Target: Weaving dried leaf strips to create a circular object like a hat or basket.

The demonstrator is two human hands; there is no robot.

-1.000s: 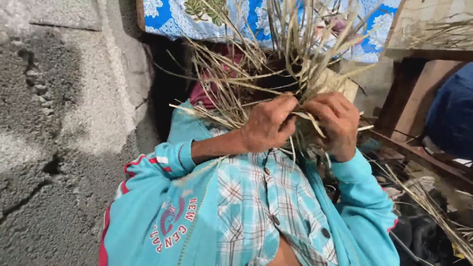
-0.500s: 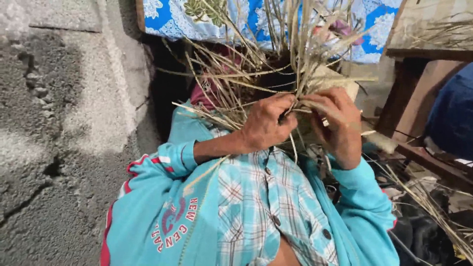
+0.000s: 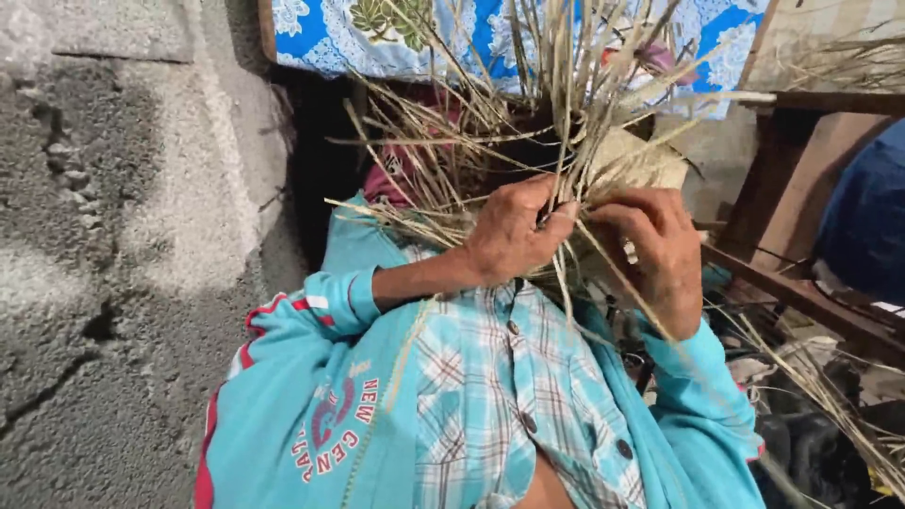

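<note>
A bundle of dry straw strips (image 3: 528,113) fans upward in front of my chest. My left hand (image 3: 514,231) grips the strips where they cross, thumb and fingers pinched on them. Just to its right, my right hand (image 3: 660,250) is closed on other strips of the same bundle, one long strip running down past the wrist; a ring shows on one finger. A woven straw piece (image 3: 636,155) shows behind the right hand. Both arms wear turquoise sleeves over a checked shirt (image 3: 500,377).
A rough grey concrete wall (image 3: 113,236) fills the left side. A blue flowered cloth (image 3: 377,33) hangs at the top. Wooden furniture (image 3: 801,170) and a dark blue object (image 3: 867,217) stand at right, with loose straw (image 3: 830,396) on the floor below.
My right hand has dropped lower and turned, drawing a long strip down and to the right. The left hand has kept its grip in nearly the same place.
</note>
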